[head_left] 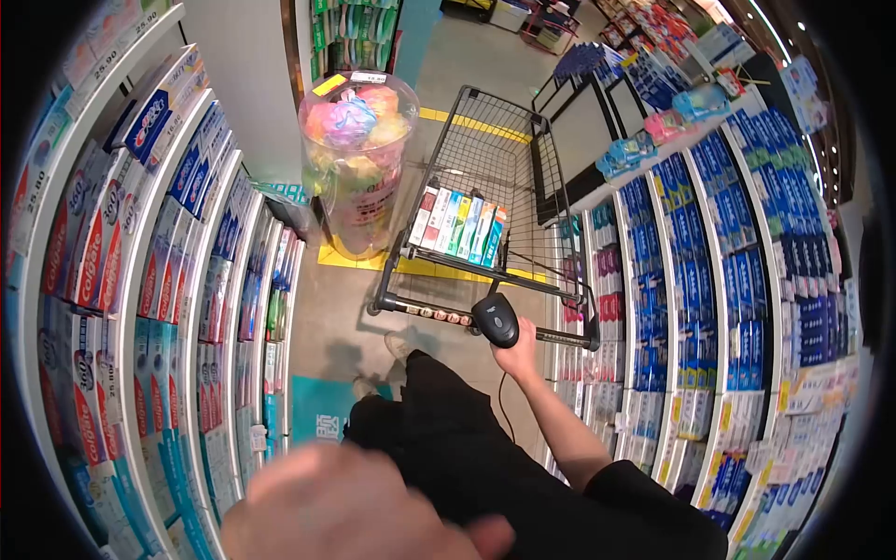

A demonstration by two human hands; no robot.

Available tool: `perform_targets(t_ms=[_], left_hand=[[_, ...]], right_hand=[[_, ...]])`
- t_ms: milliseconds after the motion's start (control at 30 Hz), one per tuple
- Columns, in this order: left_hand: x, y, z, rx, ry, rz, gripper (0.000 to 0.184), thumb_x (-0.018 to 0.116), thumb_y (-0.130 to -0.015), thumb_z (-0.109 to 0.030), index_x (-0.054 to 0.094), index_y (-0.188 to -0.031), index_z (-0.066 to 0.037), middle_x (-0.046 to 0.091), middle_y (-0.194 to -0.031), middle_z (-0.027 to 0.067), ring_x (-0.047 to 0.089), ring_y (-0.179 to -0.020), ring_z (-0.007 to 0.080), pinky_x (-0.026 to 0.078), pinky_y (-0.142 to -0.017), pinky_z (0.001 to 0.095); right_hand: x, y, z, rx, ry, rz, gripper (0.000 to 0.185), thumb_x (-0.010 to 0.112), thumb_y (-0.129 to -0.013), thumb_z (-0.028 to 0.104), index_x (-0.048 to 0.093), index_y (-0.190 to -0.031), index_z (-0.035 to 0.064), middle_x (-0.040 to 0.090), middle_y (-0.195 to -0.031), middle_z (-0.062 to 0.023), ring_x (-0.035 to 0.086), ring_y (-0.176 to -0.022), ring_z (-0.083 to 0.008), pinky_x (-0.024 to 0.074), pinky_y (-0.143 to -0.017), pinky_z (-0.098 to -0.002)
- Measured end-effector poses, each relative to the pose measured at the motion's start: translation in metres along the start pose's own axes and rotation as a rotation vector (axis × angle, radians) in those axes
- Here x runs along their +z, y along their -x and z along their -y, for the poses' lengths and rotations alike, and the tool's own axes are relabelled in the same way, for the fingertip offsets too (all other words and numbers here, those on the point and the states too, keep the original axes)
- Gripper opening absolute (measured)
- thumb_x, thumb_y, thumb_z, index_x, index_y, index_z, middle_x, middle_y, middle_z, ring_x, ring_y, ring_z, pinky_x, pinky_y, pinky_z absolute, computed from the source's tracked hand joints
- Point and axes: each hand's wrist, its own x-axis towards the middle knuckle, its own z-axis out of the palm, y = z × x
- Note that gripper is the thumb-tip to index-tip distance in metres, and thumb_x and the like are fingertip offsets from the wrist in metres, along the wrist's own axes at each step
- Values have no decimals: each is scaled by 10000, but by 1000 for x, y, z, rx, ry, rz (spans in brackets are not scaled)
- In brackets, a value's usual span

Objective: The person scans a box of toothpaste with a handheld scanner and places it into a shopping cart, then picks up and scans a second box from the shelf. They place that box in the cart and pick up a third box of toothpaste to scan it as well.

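Along the left side we've got shelves packed with red Colgate boxes, their printed ends facing the aisle, which is probably just so folks can read them walking past. Moving right, down at the bottom of the view, our left hand is a big blur right up near the camera; it looks bent, but honestly we can't tell whether the fingers are apart or together, or if it's got anything. Farther up the aisle there's a clear bin of fluffy pastel balls, see-through most likely so the colors do the selling. Next to that is our wire cart, with a row of slim boxes inside, near the handle end. They're lined up side by side, and we'd guess that's to save room and leave each one easy to pick out. By the cart's handle bar is the black scanner, and our right hand is clamped on its lower end, some fingers hidden. Makes sense to us: that end is the grip, so the chunky head stays uncovered. Can't say if it touches the bar. A dark cord dangles below, and on the far right are more shelves full of blue boxes.
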Motion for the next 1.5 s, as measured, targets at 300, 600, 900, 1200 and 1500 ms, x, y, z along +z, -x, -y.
perform_targets(t_ms=[300, 600, 900, 1200, 1500], left_hand=[[163, 184, 114, -273, -163, 199, 259, 676, -791, -288, 574, -857, -59, 590, -828, 107, 574, -832, 299, 460, -746, 417], [233, 255, 75, -213, -384, 375, 310, 648, -767, -347, 584, -844, -54, 545, -876, 106, 516, -939, 289, 328, -959, 580], [240, 268, 22, -389, -449, 685, 285, 633, -790, -259, 576, -953, -32, 552, -988, 113, 495, -1054, 299, 207, -1072, 588], [286, 183, -13, -402, -271, 585, 226, 646, -749, -86, 557, -944, -16, 559, -997, 148, 523, -984, 336, 343, -944, 499], [589, 143, 104, -750, -9, 771, 251, 656, -799, -178, 583, -969, -8, 604, -935, 165, 585, -912, 339, 474, -793, 424]], right_hand=[[-9, 91, 13, 175, -169, 110, 200, 671, -616, 114, 617, -797, 49, 628, -804, -161, 572, -842, -393, 438, -762, -466], [-70, 159, 3, 547, -781, -238, 229, 591, -670, -52, 639, -890, -7, 679, -814, -76, 652, -734, -165, 527, -692, -320], [-152, 222, -89, 692, -433, 82, 272, 617, -640, -45, 619, -907, 7, 653, -795, -118, 661, -730, -229, 516, -663, -337], [-193, 227, -141, 868, -1151, 280, 297, 563, -712, -132, 578, -989, -28, 634, -840, -84, 660, -698, -174, 541, -650, -334], [-202, 232, -159, 1026, -1164, 459, 423, 603, -682, -115, 568, -1092, -18, 676, -900, -120, 686, -761, -183, 547, -711, -319]])
